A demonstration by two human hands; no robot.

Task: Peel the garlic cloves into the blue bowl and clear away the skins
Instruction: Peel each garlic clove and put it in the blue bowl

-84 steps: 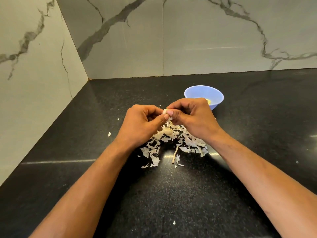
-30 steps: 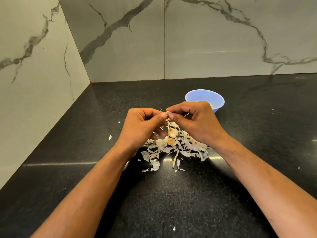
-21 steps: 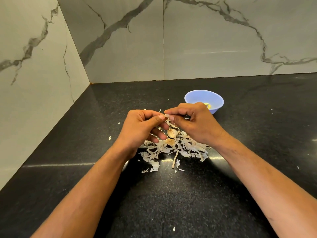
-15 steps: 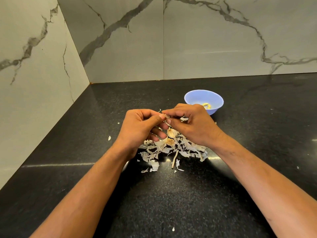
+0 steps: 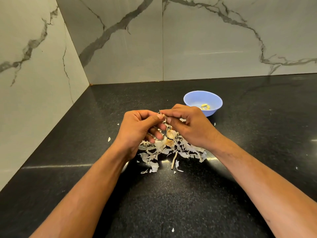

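Papery garlic clove [image 5: 163,115] sits between the two grips, pinched by thumb and forefinger of the left hand [image 5: 137,129] from 9 o'clock and by thumb and forefinger of the right hand [image 5: 190,127] from 3 o'clock; most of it is hidden by the fingertips. Left lower fingers hang loosely curled below the pinch. Directly under the grips, at 6 o'clock, lies the pile of skins [image 5: 171,148] on the black tabletop [image 5: 171,203], with an unpeeled clove [image 5: 171,133] and a root stub [image 5: 169,143] on top of it. The blue bowl [image 5: 192,98] stands at 1 o'clock from the grips, just beyond the right knuckles, holding peeled cloves [image 5: 205,107]. Stray flakes lie scattered around the pile.
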